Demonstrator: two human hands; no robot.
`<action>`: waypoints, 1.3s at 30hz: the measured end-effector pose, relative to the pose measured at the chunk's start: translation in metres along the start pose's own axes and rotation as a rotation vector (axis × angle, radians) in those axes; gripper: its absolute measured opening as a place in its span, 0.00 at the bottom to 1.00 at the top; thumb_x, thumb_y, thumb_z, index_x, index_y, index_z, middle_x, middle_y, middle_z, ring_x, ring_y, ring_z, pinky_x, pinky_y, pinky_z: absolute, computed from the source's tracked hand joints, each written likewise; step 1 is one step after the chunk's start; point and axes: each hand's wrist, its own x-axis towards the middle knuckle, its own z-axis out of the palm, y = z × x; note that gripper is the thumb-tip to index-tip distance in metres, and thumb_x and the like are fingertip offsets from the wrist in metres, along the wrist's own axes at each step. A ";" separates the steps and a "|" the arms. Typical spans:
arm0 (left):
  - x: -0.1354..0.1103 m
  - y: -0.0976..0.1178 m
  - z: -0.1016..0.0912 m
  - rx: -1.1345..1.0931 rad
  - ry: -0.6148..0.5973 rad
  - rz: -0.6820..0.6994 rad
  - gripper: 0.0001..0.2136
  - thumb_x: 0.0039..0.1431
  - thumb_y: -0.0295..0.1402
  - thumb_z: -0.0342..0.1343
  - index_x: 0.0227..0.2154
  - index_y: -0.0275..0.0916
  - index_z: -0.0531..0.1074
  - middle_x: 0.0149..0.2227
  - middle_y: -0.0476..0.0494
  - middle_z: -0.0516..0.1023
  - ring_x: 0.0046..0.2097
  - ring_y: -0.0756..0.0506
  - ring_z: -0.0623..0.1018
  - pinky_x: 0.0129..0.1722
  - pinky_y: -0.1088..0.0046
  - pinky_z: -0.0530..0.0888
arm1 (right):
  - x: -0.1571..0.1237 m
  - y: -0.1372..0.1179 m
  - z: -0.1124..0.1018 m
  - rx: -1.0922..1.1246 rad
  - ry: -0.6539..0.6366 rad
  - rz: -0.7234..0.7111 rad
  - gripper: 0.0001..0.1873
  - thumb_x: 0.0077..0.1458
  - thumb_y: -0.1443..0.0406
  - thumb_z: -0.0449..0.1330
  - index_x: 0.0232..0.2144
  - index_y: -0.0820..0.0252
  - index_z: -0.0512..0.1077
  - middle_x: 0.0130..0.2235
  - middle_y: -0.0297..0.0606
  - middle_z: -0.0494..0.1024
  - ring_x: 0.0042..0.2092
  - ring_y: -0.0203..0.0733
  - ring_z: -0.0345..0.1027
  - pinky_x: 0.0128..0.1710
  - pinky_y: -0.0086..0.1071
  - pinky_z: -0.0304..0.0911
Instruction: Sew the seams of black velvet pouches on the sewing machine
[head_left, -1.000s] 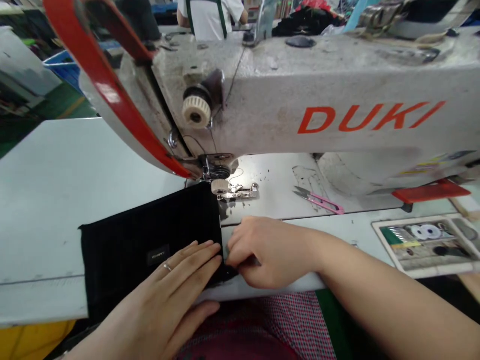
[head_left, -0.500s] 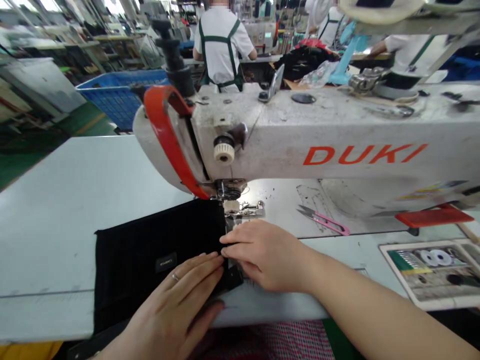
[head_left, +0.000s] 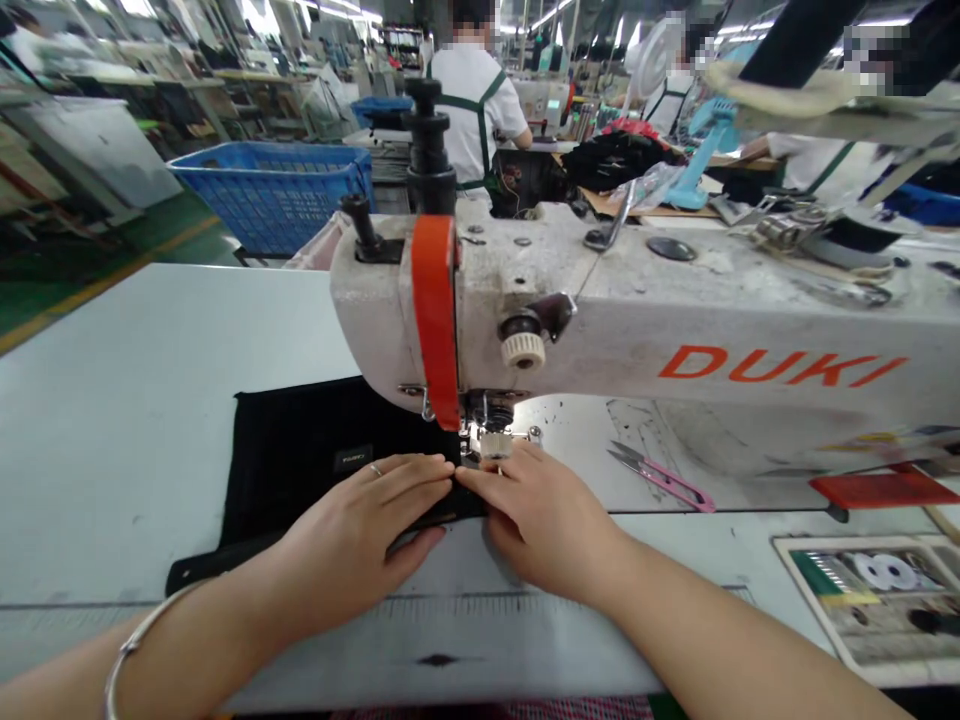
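A black fabric piece (head_left: 300, 450) with a small label lies flat on the white table, its right edge under the presser foot (head_left: 491, 440) of the white DUKI sewing machine (head_left: 675, 320). My left hand (head_left: 360, 535) rests flat on the fabric, fingers stretched toward the needle, a ring on one finger. My right hand (head_left: 536, 515) lies beside it on the fabric's right edge, fingers extended and touching the cloth just before the foot. The fingertips of both hands nearly meet.
Pink-handled thread snips (head_left: 660, 478) lie on the machine bed to the right. A tray with bobbins (head_left: 870, 590) sits at the right edge. A blue basket (head_left: 277, 195) stands behind the table. Other people work at benches in the background.
The view rose and pulled back. The fabric has moved further under the machine head, and both hands slid forward with it toward the presser foot.
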 end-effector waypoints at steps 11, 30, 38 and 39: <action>0.021 -0.038 -0.001 -0.007 -0.009 0.065 0.15 0.68 0.37 0.54 0.53 0.39 0.75 0.53 0.41 0.79 0.56 0.41 0.77 0.59 0.60 0.74 | 0.005 0.001 0.003 0.046 0.024 0.084 0.13 0.56 0.73 0.52 0.41 0.62 0.73 0.47 0.47 0.76 0.49 0.49 0.68 0.49 0.42 0.67; 0.021 -0.015 0.004 -0.167 0.164 -0.043 0.07 0.68 0.30 0.54 0.41 0.40 0.77 0.42 0.47 0.82 0.45 0.46 0.80 0.49 0.67 0.77 | 0.004 0.006 0.008 0.018 0.153 -0.046 0.03 0.64 0.69 0.59 0.38 0.60 0.74 0.41 0.39 0.80 0.42 0.44 0.68 0.43 0.36 0.65; 0.023 -0.016 0.009 -0.170 0.215 -0.031 0.06 0.66 0.26 0.55 0.39 0.39 0.76 0.40 0.47 0.82 0.43 0.46 0.80 0.48 0.69 0.76 | 0.004 0.008 0.014 0.034 0.194 -0.038 0.09 0.65 0.70 0.56 0.34 0.60 0.75 0.43 0.41 0.81 0.42 0.44 0.70 0.43 0.37 0.67; 0.024 -0.017 0.009 -0.171 0.212 -0.030 0.06 0.66 0.26 0.55 0.39 0.39 0.76 0.40 0.47 0.82 0.43 0.46 0.80 0.48 0.69 0.76 | 0.004 0.008 0.014 0.026 0.196 -0.034 0.09 0.65 0.70 0.56 0.34 0.60 0.76 0.43 0.41 0.81 0.42 0.44 0.70 0.43 0.36 0.67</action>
